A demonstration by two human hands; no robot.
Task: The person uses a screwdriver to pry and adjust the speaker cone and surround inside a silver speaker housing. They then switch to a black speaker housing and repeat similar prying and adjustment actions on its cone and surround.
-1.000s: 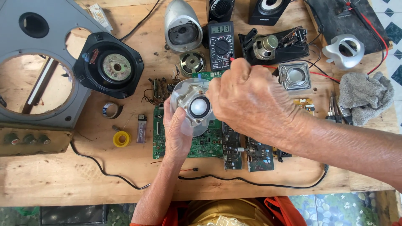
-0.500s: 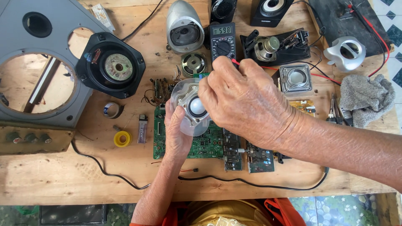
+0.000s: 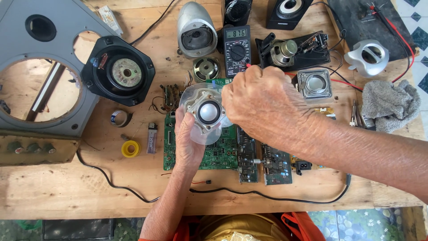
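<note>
My left hand (image 3: 187, 145) holds a small round speaker driver (image 3: 206, 111) in a clear plastic housing, gripped from below over the green circuit board (image 3: 218, 149). My right hand (image 3: 263, 100) is closed over the driver's right edge; a red tip shows at its knuckles, but I cannot tell what the fingers grip. Just behind the hands lies a dark digital multimeter (image 3: 236, 49) with its display lit, red leads (image 3: 343, 82) trailing to the right.
On the wooden table: grey speaker panel (image 3: 26, 93) with round holes at left, black woofer (image 3: 119, 71), silver speaker shell (image 3: 194, 31), yellow tape roll (image 3: 130, 148), lighter (image 3: 152, 138), several circuit boards (image 3: 276, 163), a square driver (image 3: 314, 84), grey rag (image 3: 390, 105), black cable (image 3: 267, 196).
My right hand slid left and slightly up across the speaker driver. My left hand kept the driver in nearly the same place.
</note>
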